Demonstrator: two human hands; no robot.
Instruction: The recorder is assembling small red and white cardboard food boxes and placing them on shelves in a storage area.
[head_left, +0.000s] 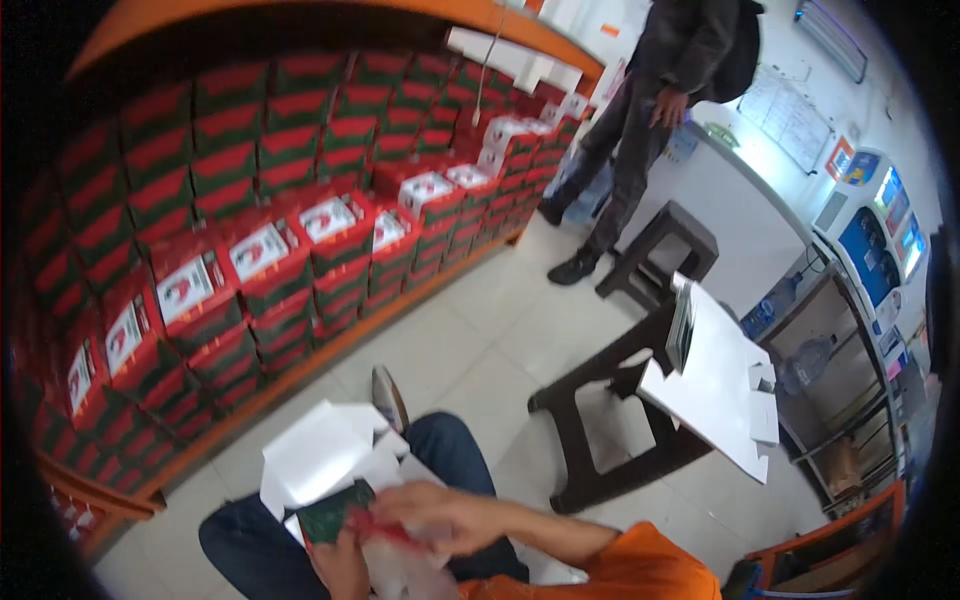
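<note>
Across my lap lies a white folded carton piece (318,445), with its flaps opened out away from me. On its near side is a dark green and red printed piece (334,512), partly hidden by my hands. My left hand (342,566) is closed on the near edge of this green and red piece. Above it, my right hand (432,514) reaches in from the right, smeared by motion, so its fingers are unclear. Between the two hands is a blurred red strip with something pale below it that I cannot make out.
Stacked red and green boxes (262,255) fill the orange-edged shelf on the left. To my right, a dark stool (600,470) carries flat white carton sheets (715,385). Another dark stool (668,245) stands farther back, near a standing person (640,110) and a white counter (735,185).
</note>
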